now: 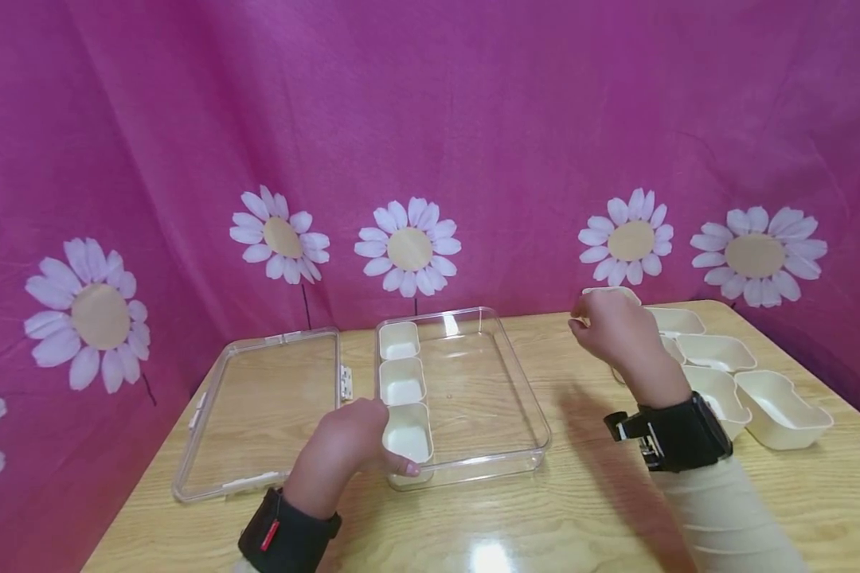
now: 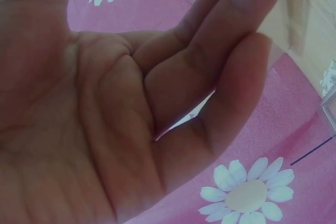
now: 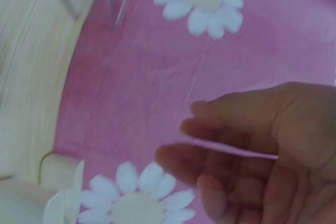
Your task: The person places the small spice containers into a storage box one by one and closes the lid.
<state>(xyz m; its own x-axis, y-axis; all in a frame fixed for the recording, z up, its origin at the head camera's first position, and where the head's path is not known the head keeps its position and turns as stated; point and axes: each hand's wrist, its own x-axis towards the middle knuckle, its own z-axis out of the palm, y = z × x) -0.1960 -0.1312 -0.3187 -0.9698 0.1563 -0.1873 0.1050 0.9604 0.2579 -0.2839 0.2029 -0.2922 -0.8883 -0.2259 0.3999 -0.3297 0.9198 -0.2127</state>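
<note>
A clear plastic box (image 1: 487, 463) stands on the table with three cream cups in a column along its left side: a back cup (image 1: 399, 341), a middle cup (image 1: 402, 382) and a front cup (image 1: 408, 434). My left hand (image 1: 344, 442) is at the box's front left corner, its thumb by the front cup. Its other fingers are hidden in the head view; the left wrist view shows them (image 2: 226, 82) slightly bent around nothing. Over the table's right side hangs my right hand (image 1: 619, 334), fingers loosely curled and holding nothing, near several loose cream bins (image 1: 717, 352).
Left of the box lies a clear lid (image 1: 211, 414) with latches along its edges. A larger cream bin (image 1: 784, 406) sits near the table's right edge. Behind the wooden table (image 1: 545, 525) hangs a magenta cloth (image 1: 502, 143) with white flowers.
</note>
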